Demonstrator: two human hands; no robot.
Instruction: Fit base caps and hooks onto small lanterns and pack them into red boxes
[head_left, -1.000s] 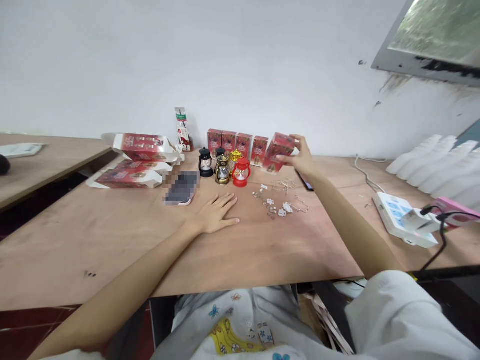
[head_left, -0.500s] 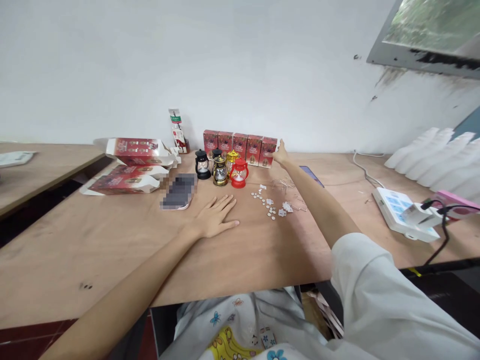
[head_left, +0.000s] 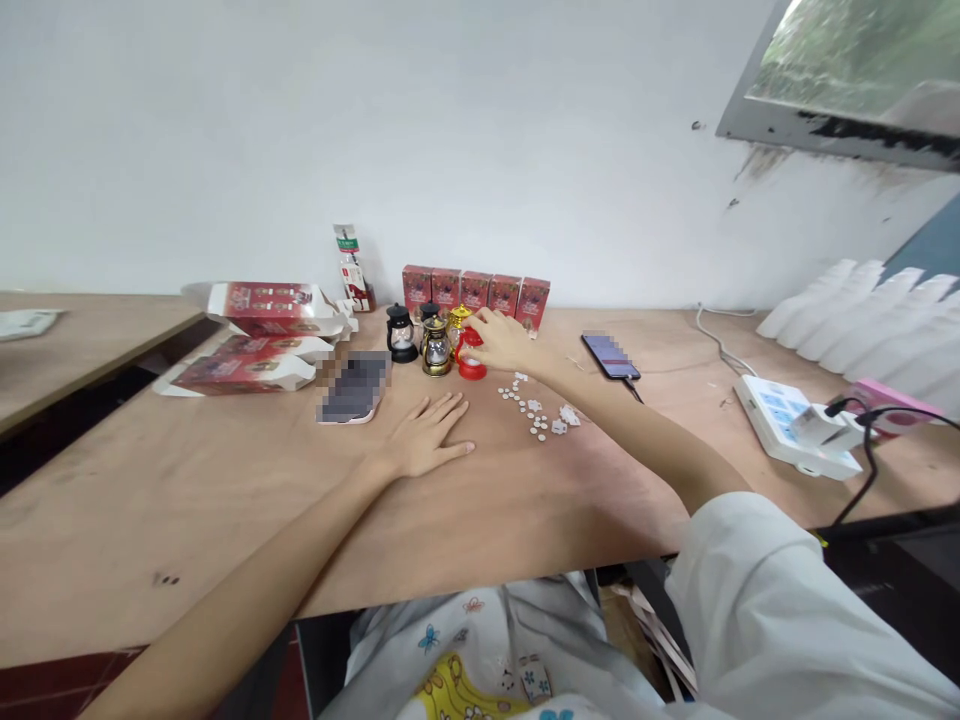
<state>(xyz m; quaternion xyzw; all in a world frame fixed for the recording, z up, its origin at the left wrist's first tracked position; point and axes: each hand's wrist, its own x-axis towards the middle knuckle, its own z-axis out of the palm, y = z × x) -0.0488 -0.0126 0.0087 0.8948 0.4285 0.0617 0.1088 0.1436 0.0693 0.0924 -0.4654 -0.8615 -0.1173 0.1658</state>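
My left hand [head_left: 429,437] lies flat on the wooden table [head_left: 315,520], fingers spread, holding nothing. My right hand [head_left: 501,342] is bent around the upper part of a small red lantern [head_left: 472,370], with the red top showing between thumb and fingers. The lantern still stands on the table. Beside it are a bronze-coloured lantern [head_left: 436,352], a gold lantern [head_left: 458,318] partly behind my fingers, a black lantern [head_left: 403,335] and another dark one [head_left: 429,311] mostly hidden. Behind them several red printed boxes [head_left: 475,289] stand in a row.
Button cells [head_left: 537,422] and small white pieces [head_left: 568,415] lie right of centre. A blurred phone [head_left: 356,385] and opened red cartons [head_left: 255,350] are on the left. A cabled phone [head_left: 611,355], a power strip [head_left: 795,425] and white bottle-like items [head_left: 832,300] are on the right.
My right hand has moved left from the rightmost red box to the red lantern. The cabled phone, earlier mostly behind my arm, now shows. My left hand stays flat.
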